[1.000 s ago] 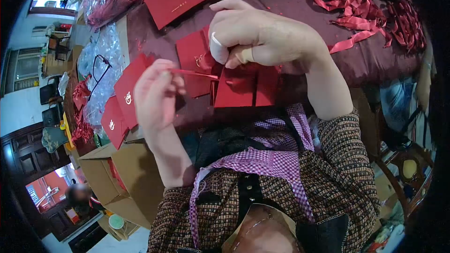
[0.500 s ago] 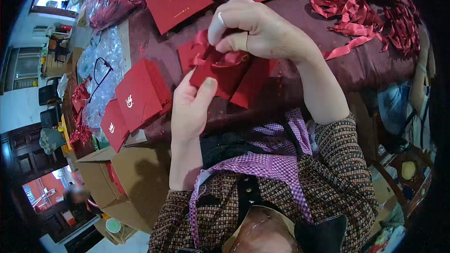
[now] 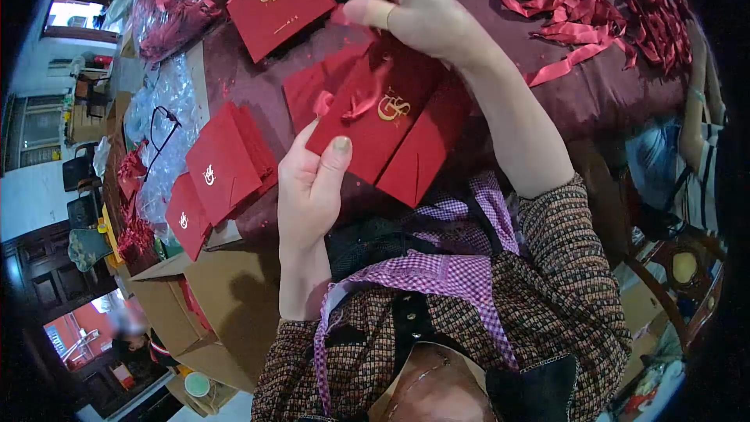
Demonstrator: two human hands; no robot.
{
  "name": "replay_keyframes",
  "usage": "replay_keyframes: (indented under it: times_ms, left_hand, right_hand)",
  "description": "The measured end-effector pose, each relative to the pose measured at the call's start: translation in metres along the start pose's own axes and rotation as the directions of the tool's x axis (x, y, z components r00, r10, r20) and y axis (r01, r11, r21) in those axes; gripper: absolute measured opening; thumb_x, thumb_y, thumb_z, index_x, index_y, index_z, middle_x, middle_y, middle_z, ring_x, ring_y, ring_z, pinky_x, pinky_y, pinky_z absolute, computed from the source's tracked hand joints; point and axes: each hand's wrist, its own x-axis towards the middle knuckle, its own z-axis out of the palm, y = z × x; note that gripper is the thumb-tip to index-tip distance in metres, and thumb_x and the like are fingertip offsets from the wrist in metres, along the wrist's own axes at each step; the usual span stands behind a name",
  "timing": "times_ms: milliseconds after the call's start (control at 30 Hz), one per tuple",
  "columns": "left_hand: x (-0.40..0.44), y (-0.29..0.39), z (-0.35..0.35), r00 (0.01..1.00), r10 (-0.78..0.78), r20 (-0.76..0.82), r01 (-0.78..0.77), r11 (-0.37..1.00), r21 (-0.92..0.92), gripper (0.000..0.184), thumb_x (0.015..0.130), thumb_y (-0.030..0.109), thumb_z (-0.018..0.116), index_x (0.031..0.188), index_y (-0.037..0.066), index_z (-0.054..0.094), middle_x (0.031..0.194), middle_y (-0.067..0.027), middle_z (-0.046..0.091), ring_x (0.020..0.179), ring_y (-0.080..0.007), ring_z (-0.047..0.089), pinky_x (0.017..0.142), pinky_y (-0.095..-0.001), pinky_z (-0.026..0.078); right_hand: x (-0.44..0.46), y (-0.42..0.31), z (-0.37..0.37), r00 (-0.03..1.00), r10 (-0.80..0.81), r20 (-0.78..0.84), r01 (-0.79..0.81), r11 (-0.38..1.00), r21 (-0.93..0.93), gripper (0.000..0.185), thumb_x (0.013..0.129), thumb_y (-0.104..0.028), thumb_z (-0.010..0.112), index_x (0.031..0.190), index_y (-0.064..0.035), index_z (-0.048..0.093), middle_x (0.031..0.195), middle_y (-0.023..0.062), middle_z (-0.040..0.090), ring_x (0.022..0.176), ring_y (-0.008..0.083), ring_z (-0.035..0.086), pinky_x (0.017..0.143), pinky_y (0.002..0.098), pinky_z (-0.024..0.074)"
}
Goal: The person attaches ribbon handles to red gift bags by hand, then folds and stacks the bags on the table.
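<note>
My left hand (image 3: 309,181) is closed on the edge of a red paper gift bag (image 3: 426,121), its thumb lying on the front. Gold lettering marks the bag, which is tilted over the cloth-covered table. A shiny red ribbon (image 3: 362,104) runs through the bag near its upper left edge. Above the bag, my right hand (image 3: 418,12) is pinched on the ribbon, part of which shows by its fingertips. Behind the held bag lies another red piece (image 3: 312,82), mostly hidden.
A finished-looking red bag with ribbon (image 3: 281,4) lies beyond my hands. Stacked red bags (image 3: 226,164) are at left, beside clear plastic wrap (image 3: 160,101) and above an open cardboard box (image 3: 226,312). Loose red ribbons (image 3: 570,16) heap at upper right. A person (image 3: 137,340) is in the background.
My right hand has lifted up and away from the bag, drawing the ribbon. The bag has turned so its gold lettering shows. My left hand keeps its hold.
</note>
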Motion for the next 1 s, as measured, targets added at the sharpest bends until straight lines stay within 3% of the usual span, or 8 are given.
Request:
replay_keyframes:
  times_ms: [67, 133, 567, 633, 800, 833, 900, 1000]
  left_hand:
    - [0.000, 0.000, -0.006, 1.000, -0.011, 0.014, 0.010, 0.999, 0.044, 0.042, 0.095, 0.016, 0.056, 0.127, -0.009, 0.047, 0.073, 0.0065, 0.053, 0.063, 0.0008, 0.039, 0.056, -0.0154, 0.031]
    - [0.000, 0.005, -0.009, 0.998, -0.045, -0.044, 0.043, 0.998, -0.049, 0.038, 0.092, 0.002, 0.054, 0.127, -0.010, 0.044, 0.106, -0.0129, 0.063, 0.095, -0.0158, 0.060, 0.088, -0.0314, 0.046]
    - [0.005, -0.005, -0.010, 0.953, 0.266, 0.146, -0.103, 0.735, -0.670, 0.055, 0.090, 0.007, 0.059, 0.139, -0.002, 0.034, 0.136, -0.0117, 0.046, 0.122, -0.0247, 0.049, 0.103, -0.0377, 0.039]
    - [-0.003, 0.000, -0.006, 0.979, 0.184, 0.094, -0.077, 0.748, -0.660, 0.060, 0.088, 0.012, 0.064, 0.139, -0.001, 0.035, 0.136, -0.0116, 0.047, 0.122, -0.0238, 0.049, 0.103, -0.0367, 0.038]
    - [0.004, -0.016, -0.005, 0.890, 0.389, -0.239, -0.370, 0.921, 0.120, 0.041, 0.090, 0.013, 0.059, 0.127, -0.001, 0.047, 0.121, -0.0101, 0.056, 0.111, -0.0202, 0.054, 0.097, -0.0349, 0.041]
    - [0.011, -0.017, -0.011, 0.902, 0.298, -0.312, -0.233, 0.945, 0.228, 0.030, 0.089, 0.012, 0.058, 0.117, -0.001, 0.055, 0.111, -0.0086, 0.061, 0.103, -0.0184, 0.058, 0.091, -0.0342, 0.045]
    - [0.012, -0.013, -0.013, 0.921, 0.263, -0.288, -0.296, 0.952, -0.075, 0.027, 0.088, 0.009, 0.059, 0.112, -0.001, 0.058, 0.105, -0.0077, 0.063, 0.097, -0.0169, 0.059, 0.086, -0.0327, 0.048]
    - [0.028, 0.015, -0.017, 0.886, 0.236, -0.400, -0.251, 0.968, 0.014, 0.024, 0.087, 0.010, 0.064, 0.108, -0.001, 0.060, 0.101, -0.0077, 0.064, 0.095, -0.0157, 0.058, 0.088, -0.0312, 0.046]
  right_hand:
    - [0.001, 0.002, 0.001, 0.998, 0.010, -0.057, -0.007, 0.998, 0.064, 0.021, 0.088, -0.019, 0.062, 0.081, 0.0006, 0.065, 0.069, -0.0008, 0.060, 0.066, 0.0054, 0.052, 0.063, 0.0222, 0.0424]
    - [0.007, 0.013, 0.005, 0.993, -0.001, -0.119, 0.020, 0.987, 0.157, 0.025, 0.090, -0.021, 0.061, 0.078, 0.0008, 0.064, 0.071, -0.0008, 0.060, 0.068, 0.0057, 0.052, 0.064, 0.0218, 0.0419]
    - [0.005, 0.016, 0.017, 0.992, 0.122, -0.019, -0.118, 0.984, 0.133, 0.029, 0.089, -0.029, 0.063, 0.080, -0.0014, 0.066, 0.069, -0.0039, 0.057, 0.065, 0.0053, 0.049, 0.060, 0.0230, 0.0400]
    - [0.007, 0.021, 0.023, 0.988, 0.146, 0.059, -0.154, 0.970, 0.187, 0.029, 0.088, -0.030, 0.063, 0.080, -0.0020, 0.065, 0.071, -0.0033, 0.059, 0.066, 0.0053, 0.050, 0.061, 0.0232, 0.0409]
    - [-0.002, 0.014, 0.034, 0.977, 0.180, 0.111, -0.187, 0.981, 0.051, 0.035, 0.086, -0.035, 0.062, 0.087, -0.0004, 0.068, 0.075, 0.0036, 0.064, 0.074, 0.0112, 0.056, 0.069, 0.0291, 0.0460]
    - [0.001, 0.023, 0.040, 0.980, 0.157, 0.122, -0.164, 0.985, 0.055, 0.036, 0.087, -0.035, 0.061, 0.088, 0.0004, 0.067, 0.075, 0.0078, 0.064, 0.073, 0.0157, 0.058, 0.070, 0.0326, 0.0466]
    - [0.003, 0.034, 0.044, 1.000, 0.008, 0.021, -0.009, 0.999, 0.033, 0.037, 0.083, -0.034, 0.060, 0.086, 0.0023, 0.067, 0.083, 0.0211, 0.066, 0.075, 0.0304, 0.064, 0.072, 0.0404, 0.0479]
    - [0.009, 0.028, 0.025, 0.989, -0.121, -0.080, 0.097, 0.962, -0.254, 0.034, 0.086, -0.032, 0.058, 0.086, 0.0006, 0.067, 0.086, 0.0230, 0.065, 0.080, 0.0386, 0.063, 0.073, 0.0443, 0.0475]
